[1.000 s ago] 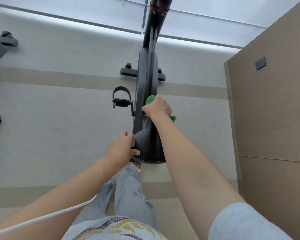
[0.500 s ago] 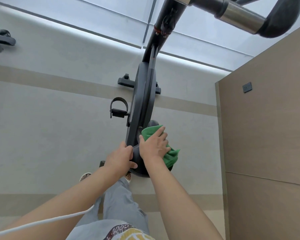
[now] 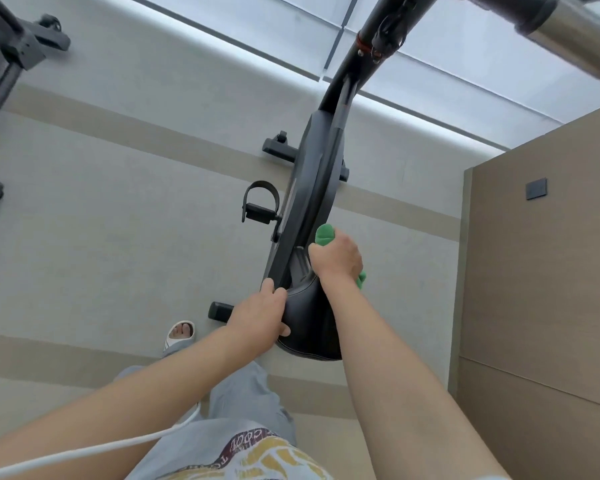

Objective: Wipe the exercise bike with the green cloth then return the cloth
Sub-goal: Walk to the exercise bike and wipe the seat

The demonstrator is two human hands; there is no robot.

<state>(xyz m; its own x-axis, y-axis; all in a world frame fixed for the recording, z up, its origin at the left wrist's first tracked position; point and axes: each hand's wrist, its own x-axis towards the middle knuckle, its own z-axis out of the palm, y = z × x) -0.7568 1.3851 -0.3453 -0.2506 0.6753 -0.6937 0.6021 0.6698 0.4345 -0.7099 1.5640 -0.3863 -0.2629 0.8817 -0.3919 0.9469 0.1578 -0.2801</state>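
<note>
A black exercise bike (image 3: pixel 317 188) stands below me, seen from above, its frame running up to the handlebar (image 3: pixel 565 39) at the top right. My left hand (image 3: pixel 262 315) grips the left side of the black saddle (image 3: pixel 309 323). My right hand (image 3: pixel 338 259) holds the bunched green cloth (image 3: pixel 324 234) against the frame just in front of the saddle. A tuft of cloth shows above the fingers and another bit below the wrist.
A wood-panelled wall (image 3: pixel 541 271) stands close on the right. The bike's left pedal (image 3: pixel 258 206) sticks out to the left. Part of another machine (image 3: pixel 11 53) sits at the top left. My sandalled foot (image 3: pixel 181 332) is on the tiled floor. A white cable (image 3: pixel 84 452) crosses my left arm.
My right hand moved forward off the saddle top onto the frame ahead of it, bunching the cloth. The left hand stayed on the saddle. The view shifted slightly.
</note>
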